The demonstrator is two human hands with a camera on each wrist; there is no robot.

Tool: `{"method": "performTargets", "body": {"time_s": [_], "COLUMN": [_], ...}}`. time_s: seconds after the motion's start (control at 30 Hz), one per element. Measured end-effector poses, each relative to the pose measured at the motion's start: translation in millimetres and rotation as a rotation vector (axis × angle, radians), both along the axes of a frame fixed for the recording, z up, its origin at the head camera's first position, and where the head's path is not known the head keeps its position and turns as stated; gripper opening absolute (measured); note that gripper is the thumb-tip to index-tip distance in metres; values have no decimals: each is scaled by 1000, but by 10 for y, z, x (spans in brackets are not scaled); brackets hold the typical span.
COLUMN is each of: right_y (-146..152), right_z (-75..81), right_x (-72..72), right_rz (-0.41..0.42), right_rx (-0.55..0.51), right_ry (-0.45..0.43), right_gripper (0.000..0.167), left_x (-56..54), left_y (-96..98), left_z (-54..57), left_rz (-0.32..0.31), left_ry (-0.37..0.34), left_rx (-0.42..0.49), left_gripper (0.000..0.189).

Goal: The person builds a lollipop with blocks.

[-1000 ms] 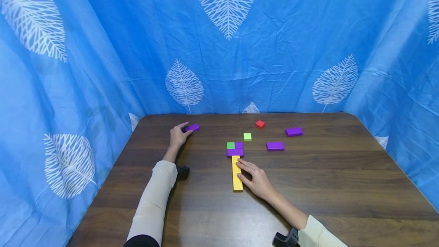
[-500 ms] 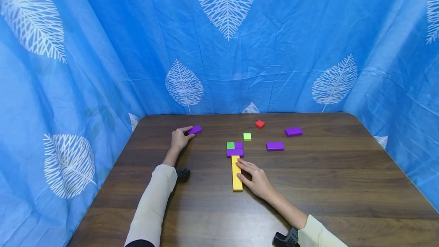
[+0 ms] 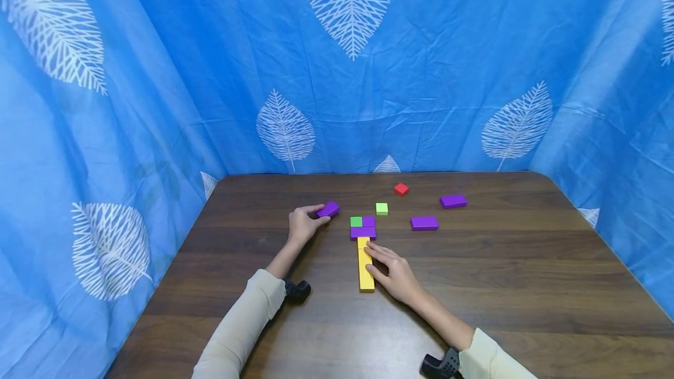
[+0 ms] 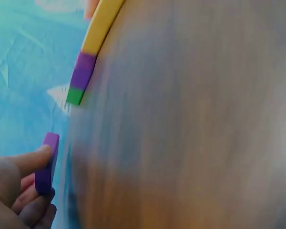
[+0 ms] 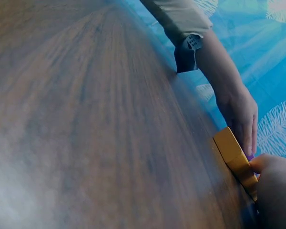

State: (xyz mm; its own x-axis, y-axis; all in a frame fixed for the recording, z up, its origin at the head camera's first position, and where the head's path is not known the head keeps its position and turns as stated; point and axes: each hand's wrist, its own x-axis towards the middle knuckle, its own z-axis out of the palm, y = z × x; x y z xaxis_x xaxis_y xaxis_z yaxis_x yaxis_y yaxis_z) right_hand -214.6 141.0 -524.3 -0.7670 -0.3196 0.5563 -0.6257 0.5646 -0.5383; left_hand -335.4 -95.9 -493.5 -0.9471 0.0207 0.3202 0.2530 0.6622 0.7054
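My left hand (image 3: 302,226) pinches purple block (image 3: 329,209) between thumb and fingers, block angled, near green square (image 3: 356,221), on its left. My right hand (image 3: 396,275) relaxed, fingertips and thumb touching yellow strip (image 3: 365,279), whose far end meets purple bar (image 3: 363,232). Hands apart. Light-green block (image 3: 381,209) nearby, red block (image 3: 401,189) farther back. Can't quite tell whether purple block clears table (image 3: 474,291); left wrist view blurred.

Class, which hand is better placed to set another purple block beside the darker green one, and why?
Probably the left hand: it pinches a purple block close to the darker green block, while the right hand touches the yellow strip.
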Motion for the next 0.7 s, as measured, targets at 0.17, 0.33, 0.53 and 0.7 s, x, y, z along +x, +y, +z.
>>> {"method": "performTargets", "body": {"time_s": [0.17, 0.33, 0.53, 0.7], "right_y": [2, 16, 28, 13], "right_z": [14, 17, 31, 21], "right_x": [1, 0, 9, 21], "right_rz": [0, -4, -1, 6], "right_rx": [0, 5, -3, 7], "right_ry": [-17, -6, -10, -33], "right_gripper": [37, 37, 37, 38], "left_x": [72, 121, 146, 76], "left_y": [109, 151, 155, 71], "left_z": [-52, -72, -44, 40], "left_rz": [-16, -51, -97, -231], "left_ry": [7, 51, 90, 28], "left_rx": [-38, -91, -190, -189], "left_gripper": [34, 35, 38, 52]}}
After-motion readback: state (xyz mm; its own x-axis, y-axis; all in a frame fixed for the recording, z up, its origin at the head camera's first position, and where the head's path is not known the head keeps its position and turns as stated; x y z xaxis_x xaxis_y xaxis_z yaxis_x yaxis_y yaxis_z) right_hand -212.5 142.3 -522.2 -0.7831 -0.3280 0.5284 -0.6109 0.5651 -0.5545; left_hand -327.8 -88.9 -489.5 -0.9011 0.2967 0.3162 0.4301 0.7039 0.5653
